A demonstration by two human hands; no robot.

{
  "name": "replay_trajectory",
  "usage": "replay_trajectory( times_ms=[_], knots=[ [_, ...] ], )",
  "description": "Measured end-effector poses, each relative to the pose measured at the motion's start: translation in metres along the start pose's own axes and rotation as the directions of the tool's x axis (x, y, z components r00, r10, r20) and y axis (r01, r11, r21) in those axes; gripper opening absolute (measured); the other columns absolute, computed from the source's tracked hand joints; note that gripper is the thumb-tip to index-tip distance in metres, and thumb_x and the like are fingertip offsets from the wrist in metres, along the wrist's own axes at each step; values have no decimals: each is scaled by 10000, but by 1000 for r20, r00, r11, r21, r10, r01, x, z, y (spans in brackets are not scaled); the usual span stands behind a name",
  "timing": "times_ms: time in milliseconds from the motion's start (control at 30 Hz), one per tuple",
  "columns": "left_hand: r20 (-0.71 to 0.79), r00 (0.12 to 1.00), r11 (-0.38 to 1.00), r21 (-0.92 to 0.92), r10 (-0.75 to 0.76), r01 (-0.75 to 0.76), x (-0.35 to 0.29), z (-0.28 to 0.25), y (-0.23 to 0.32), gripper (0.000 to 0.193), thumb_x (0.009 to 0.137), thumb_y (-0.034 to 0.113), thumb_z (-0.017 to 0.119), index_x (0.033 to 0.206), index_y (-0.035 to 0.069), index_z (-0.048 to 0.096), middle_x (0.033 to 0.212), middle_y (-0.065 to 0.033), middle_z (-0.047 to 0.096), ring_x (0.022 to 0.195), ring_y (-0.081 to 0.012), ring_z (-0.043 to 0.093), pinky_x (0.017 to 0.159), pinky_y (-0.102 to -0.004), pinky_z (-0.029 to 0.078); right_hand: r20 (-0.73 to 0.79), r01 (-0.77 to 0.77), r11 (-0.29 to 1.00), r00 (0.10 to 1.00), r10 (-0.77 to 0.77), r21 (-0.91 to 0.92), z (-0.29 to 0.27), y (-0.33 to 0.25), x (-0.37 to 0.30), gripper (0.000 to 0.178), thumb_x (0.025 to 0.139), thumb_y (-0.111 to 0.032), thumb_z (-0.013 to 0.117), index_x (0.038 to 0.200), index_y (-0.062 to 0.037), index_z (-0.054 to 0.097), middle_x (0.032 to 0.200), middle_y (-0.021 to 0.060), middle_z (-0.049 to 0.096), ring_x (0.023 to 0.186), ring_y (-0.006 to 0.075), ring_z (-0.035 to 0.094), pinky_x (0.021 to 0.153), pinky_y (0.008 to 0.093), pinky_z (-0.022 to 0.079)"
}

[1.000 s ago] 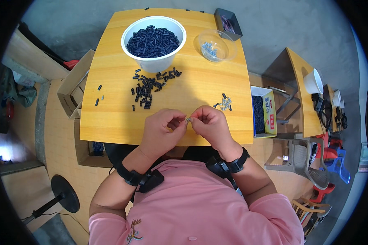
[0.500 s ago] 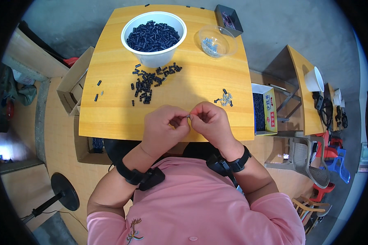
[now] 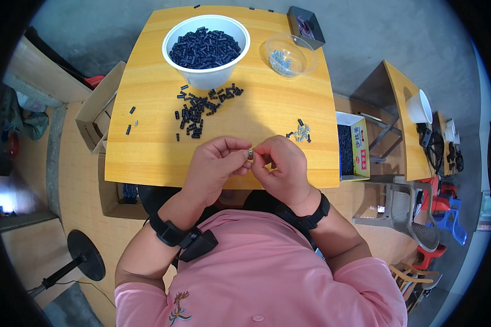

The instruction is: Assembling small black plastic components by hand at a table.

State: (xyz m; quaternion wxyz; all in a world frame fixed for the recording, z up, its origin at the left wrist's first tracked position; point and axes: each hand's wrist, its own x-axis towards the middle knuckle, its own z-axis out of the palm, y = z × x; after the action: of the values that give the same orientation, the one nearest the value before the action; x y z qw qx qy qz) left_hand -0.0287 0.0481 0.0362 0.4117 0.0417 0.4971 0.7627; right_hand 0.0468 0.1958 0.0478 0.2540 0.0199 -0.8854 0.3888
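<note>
Above the near edge of the table, my left hand pinches a small dark cylindrical piece between thumb and forefinger. My right hand meets it there, its fingertips closed against the same piece, partly hiding it. Beyond my hands lies a loose pile of small black cylindrical parts. To the right of that, a little heap of clear and silvery small pieces has a few black ones around it.
A white tub full of black parts stands at the table's far side. Right of it are a clear round bowl with small pale pieces and a dark box. Cartons flank the wooden table; a grey chair stands at right.
Both hands have turned a little at the fingertips, and more of the small piece shows between them. My left wrist has shifted slightly left. The piles look the same.
</note>
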Motion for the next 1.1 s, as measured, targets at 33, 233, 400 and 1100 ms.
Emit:
replay_trajectory(
  times_ms=[33,233,400,1100],
  knots=[
    [-14,997,997,-31,-75,75,0,0,1,159,885,86,636,1023,8,629,881,-48,665,737,-87,628,647,-202,513,0,2,1000,1000,-2,0,1,2,-1,155,689,34,665,801,-27,578,716,119,569,634,281,578,554,336,478],
    [25,988,985,-75,-154,155,2,-3,1,148,893,84,625,1022,11,623,880,-43,664,751,-88,630,651,-194,510,-5,66,993,998,-67,-100,4,8,-3,156,673,18,671,792,-24,579,729,123,573,661,311,575,581,374,480],
    [5,985,971,-163,-173,172,4,-2,-5,140,880,79,633,1005,15,624,857,-31,652,717,-76,598,642,-191,485,-23,122,983,992,-126,-135,4,8,-1,155,683,6,675,802,-27,581,731,124,572,665,312,578,581,379,480],
    [-101,944,945,128,314,-300,11,17,-17,160,835,-13,649,994,-24,640,866,-24,653,780,-60,595,724,-197,485,64,-499,714,838,541,491,12,7,0,55,824,-10,668,795,5,623,672,-5,614,598,21,528,530,177,434]
  ],
)
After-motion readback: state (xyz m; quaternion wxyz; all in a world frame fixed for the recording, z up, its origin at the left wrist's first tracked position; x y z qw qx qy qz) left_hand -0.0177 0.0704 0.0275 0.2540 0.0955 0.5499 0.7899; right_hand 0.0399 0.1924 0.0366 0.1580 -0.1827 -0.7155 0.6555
